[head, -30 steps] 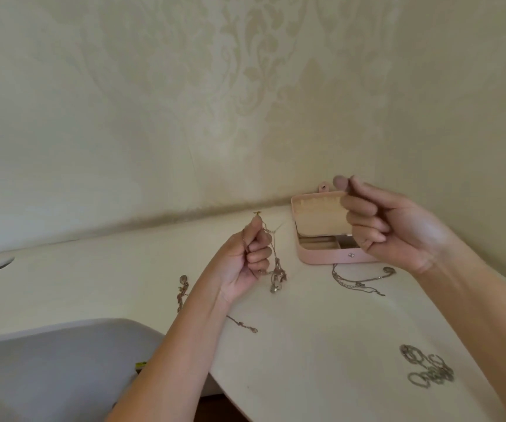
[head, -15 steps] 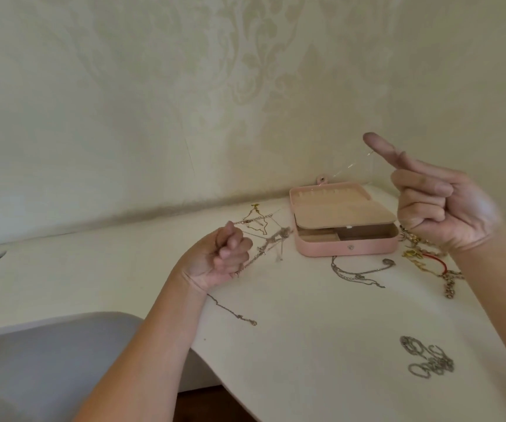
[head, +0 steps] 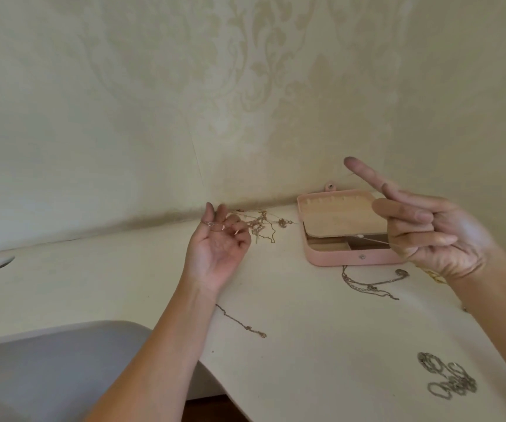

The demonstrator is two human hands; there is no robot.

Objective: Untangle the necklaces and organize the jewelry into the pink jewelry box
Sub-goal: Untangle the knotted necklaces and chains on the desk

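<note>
A fine chain (head: 367,239) is pinched by the right hand's (head: 434,239) curled fingers (head: 413,236), index straight. The left hand (head: 215,251) is loosely spread, with a strand (head: 212,223) draped across. If pulled hard, the tangle (head: 259,226) beside the box (head: 352,258) on the worktop (head: 306,330) could be tightened.

Left hand (head: 216,248): unclenches, palm up.
Tangled necklaces (head: 258,225): now on the table (head: 306,345).
Fine chain (head: 370,239): now taut from right hand (head: 434,236).

gold jewelry (head: 436,277) mostly hidden, left fingertips (head: 223,210) blurred
</note>
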